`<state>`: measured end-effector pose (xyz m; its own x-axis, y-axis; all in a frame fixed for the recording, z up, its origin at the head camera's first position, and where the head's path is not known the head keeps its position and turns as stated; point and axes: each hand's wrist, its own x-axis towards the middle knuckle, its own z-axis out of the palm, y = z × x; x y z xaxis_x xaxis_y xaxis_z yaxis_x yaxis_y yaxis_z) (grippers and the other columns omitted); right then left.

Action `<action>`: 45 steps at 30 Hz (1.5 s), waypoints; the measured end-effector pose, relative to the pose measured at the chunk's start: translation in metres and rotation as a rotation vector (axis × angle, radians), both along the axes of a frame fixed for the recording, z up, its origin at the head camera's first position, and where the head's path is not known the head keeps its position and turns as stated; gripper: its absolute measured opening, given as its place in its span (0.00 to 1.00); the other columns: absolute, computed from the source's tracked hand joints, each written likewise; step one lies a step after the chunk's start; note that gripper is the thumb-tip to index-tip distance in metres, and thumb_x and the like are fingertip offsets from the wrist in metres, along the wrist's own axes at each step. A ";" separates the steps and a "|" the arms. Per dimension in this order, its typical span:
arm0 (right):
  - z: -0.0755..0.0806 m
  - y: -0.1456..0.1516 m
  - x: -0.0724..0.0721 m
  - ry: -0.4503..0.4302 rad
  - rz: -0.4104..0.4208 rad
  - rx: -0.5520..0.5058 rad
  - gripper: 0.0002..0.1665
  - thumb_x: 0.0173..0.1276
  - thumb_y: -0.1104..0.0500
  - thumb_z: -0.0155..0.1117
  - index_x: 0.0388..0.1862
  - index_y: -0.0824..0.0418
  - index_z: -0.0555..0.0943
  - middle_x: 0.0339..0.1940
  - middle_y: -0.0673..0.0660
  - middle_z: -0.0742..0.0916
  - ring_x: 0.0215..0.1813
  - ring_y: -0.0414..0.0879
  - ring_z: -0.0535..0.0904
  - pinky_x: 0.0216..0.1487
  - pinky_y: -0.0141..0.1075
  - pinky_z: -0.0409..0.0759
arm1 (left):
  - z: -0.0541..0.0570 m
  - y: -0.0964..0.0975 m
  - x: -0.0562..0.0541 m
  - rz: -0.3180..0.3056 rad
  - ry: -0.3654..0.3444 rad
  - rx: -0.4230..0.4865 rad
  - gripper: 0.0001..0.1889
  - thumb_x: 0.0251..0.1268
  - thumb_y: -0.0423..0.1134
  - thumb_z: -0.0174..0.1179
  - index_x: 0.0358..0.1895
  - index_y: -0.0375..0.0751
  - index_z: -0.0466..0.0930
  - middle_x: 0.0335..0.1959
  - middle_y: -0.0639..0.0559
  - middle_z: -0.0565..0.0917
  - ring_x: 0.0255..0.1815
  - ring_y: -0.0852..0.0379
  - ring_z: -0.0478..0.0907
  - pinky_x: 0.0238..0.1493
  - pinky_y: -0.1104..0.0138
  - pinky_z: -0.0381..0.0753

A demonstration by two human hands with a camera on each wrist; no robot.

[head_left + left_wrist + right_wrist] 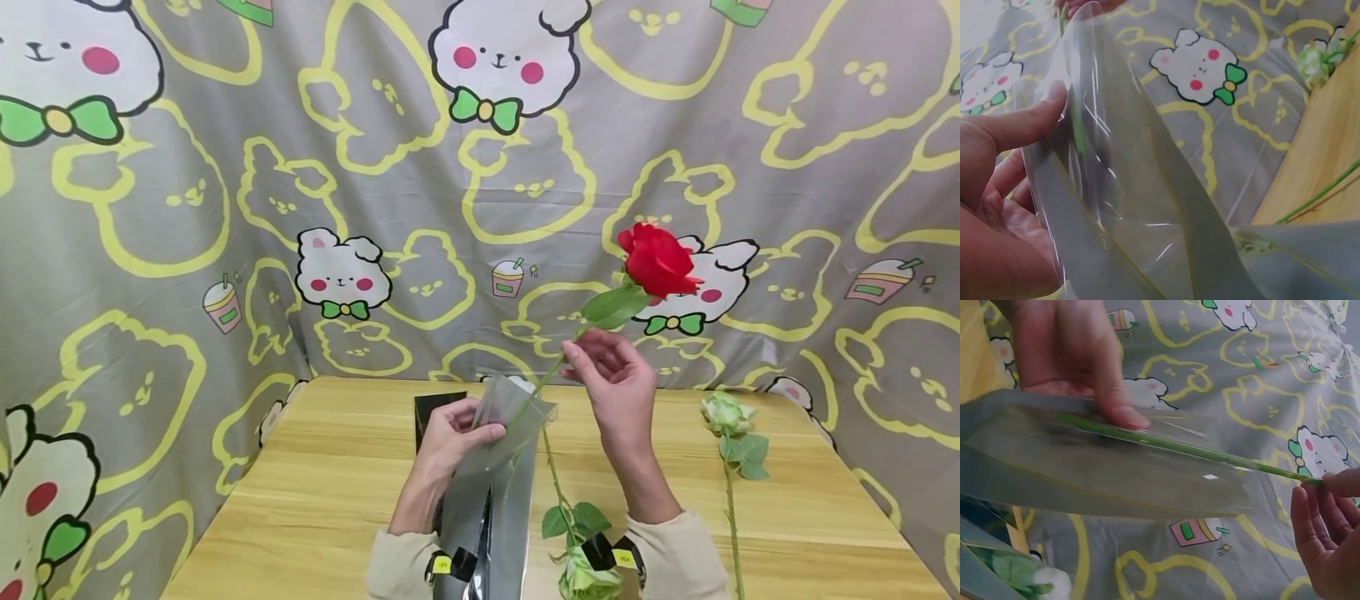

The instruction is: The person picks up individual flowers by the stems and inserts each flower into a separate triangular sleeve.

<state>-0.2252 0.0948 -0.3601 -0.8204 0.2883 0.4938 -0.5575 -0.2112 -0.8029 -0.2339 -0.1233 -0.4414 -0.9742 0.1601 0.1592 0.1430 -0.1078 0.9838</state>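
A red rose (660, 262) is held up at the right of centre in the head view, its bloom tilted to the upper right. My right hand (622, 392) pinches its green stem (1210, 456) below the leaf. The lower stem lies inside a clear flower sleeve (1141, 187) with grey panels and thin gold lines. My left hand (453, 437) grips this sleeve near its mouth, thumb on the near face. Beneath it, more grey and clear sleeves (517, 517) lie on the table, partly hidden by the left forearm.
A pale green rose (588, 575) lies with its bloom toward me, between the forearms. Another pale green rose (727, 414) lies at the right of the wooden table (300, 467), bloom to the back. A patterned curtain (420, 200) hangs behind.
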 end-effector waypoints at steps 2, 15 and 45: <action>-0.006 -0.002 0.001 -0.021 0.002 0.024 0.16 0.63 0.72 0.74 0.48 0.76 0.81 0.37 0.59 0.89 0.35 0.49 0.89 0.38 0.41 0.87 | 0.001 0.002 0.002 -0.007 0.000 0.001 0.17 0.54 0.24 0.75 0.47 0.24 0.83 0.35 0.47 0.89 0.35 0.57 0.84 0.38 0.68 0.79; -0.034 -0.003 0.010 -0.198 -0.064 0.184 0.13 0.64 0.63 0.78 0.43 0.68 0.86 0.37 0.55 0.89 0.40 0.44 0.86 0.39 0.29 0.82 | 0.001 0.018 0.005 -0.059 0.022 0.017 0.16 0.57 0.26 0.74 0.48 0.24 0.84 0.36 0.48 0.89 0.36 0.58 0.83 0.39 0.68 0.79; -0.034 0.028 0.009 -0.262 0.012 -0.311 0.10 0.70 0.66 0.69 0.50 0.65 0.87 0.39 0.54 0.87 0.40 0.42 0.82 0.42 0.34 0.84 | -0.003 0.006 0.001 -0.110 0.006 -0.146 0.12 0.55 0.27 0.76 0.41 0.29 0.85 0.33 0.51 0.88 0.32 0.59 0.82 0.36 0.69 0.78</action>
<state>-0.2166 0.1223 -0.3940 -0.9111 0.3804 0.1585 -0.3386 -0.4719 -0.8140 -0.2327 -0.1170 -0.4443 -0.9486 0.2877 0.1317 0.1437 0.0206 0.9894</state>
